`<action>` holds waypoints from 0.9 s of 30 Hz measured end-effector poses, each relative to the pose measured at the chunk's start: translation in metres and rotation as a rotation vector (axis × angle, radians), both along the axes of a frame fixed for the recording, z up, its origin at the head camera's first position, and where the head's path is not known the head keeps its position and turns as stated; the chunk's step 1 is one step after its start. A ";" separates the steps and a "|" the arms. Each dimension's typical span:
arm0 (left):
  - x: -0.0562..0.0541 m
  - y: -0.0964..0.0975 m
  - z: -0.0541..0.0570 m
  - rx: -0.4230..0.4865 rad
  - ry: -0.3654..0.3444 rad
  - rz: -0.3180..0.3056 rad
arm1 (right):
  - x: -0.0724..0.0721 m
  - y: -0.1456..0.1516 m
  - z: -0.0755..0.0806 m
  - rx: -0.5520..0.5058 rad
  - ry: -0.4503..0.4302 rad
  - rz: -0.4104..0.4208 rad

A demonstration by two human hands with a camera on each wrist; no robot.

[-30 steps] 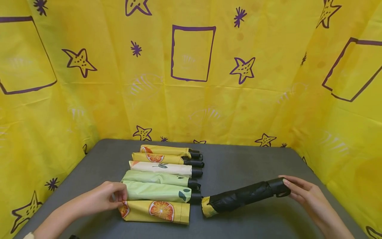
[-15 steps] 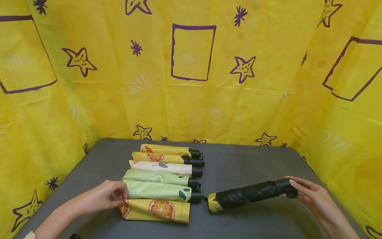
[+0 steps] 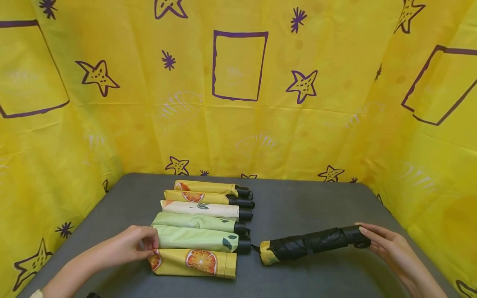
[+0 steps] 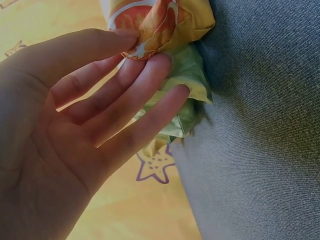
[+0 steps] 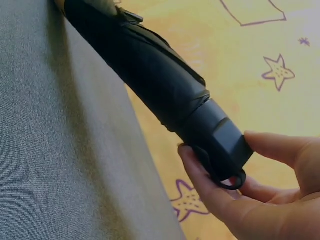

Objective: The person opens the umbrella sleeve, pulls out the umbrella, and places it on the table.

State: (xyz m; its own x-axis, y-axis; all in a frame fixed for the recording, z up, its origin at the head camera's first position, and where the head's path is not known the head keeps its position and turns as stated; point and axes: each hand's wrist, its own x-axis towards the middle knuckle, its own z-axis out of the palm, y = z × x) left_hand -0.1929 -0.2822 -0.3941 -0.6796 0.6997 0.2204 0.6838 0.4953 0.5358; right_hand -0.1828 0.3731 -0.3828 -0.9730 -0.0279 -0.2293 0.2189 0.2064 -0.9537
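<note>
My left hand (image 3: 136, 244) pinches the left end of a flat yellow umbrella sleeve (image 3: 175, 265) printed with orange slices; in the left wrist view thumb and fingertips meet on its fabric (image 4: 145, 30). My right hand (image 3: 389, 252) holds the handle end of a folded black umbrella (image 3: 316, 243), thumb on one side and fingers on the other, as the right wrist view shows at the handle (image 5: 215, 135). The umbrella slants up toward the right hand, its yellow tip low near the table, just right of the sleeve. Whether the tip touches the table I cannot tell.
Behind the sleeve, several sleeved umbrellas lie in a row with black handles to the right: light green (image 3: 195, 239), cream (image 3: 208, 210) and yellow (image 3: 201, 197). They rest on a grey table (image 3: 298, 203). Yellow patterned cloth (image 3: 238, 124) walls the back and sides.
The black umbrella has shifted right with my right hand, its yellow tip drawing away from the sleeve, and then stays nearly still. My left hand and the sleeve keep their place.
</note>
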 end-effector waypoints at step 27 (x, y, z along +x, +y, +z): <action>0.002 0.001 0.005 -0.011 -0.034 -0.012 | -0.009 -0.002 -0.019 0.532 -0.043 0.218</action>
